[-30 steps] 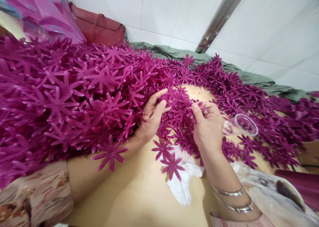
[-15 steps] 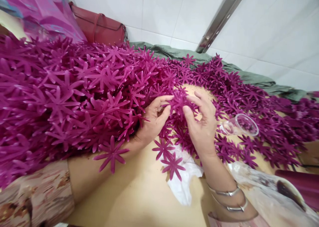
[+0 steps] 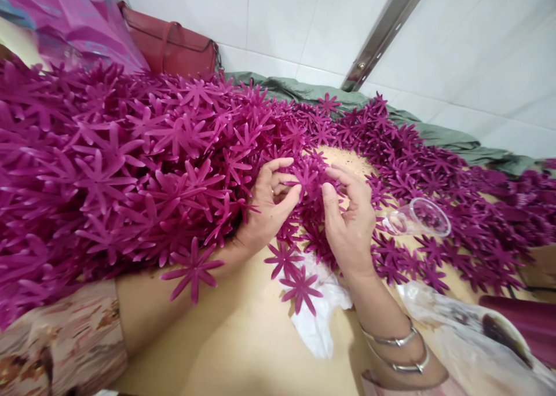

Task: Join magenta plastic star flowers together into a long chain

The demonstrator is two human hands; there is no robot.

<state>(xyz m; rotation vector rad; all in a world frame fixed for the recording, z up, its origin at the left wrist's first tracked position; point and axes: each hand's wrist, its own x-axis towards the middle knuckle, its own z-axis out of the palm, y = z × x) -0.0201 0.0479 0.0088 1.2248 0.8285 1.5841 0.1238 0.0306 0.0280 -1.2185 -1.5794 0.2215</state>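
A big heap of magenta star-shaped plastic flower pieces [image 3: 108,164] covers the left and back of a tan table [image 3: 243,338]. My left hand [image 3: 267,205] rests against the edge of the heap, fingers curled, thumb and fingers pinching a small cluster of flower pieces [image 3: 308,179]. My right hand [image 3: 350,222] faces it a few centimetres away, fingers bent, its fingertips on the same cluster. Two silver bangles [image 3: 399,349] sit on my right wrist.
A clear plastic cup [image 3: 419,217] lies on its side right of my right hand. White crumpled plastic [image 3: 319,321] with two loose flowers lies near me. A red handbag [image 3: 171,46], green cloth [image 3: 304,92] and a metal rail [image 3: 382,28] line the tiled wall.
My right hand has moved left and up from beside the cup to meet my left hand at the flower cluster. My left fingers have curled in more tightly.
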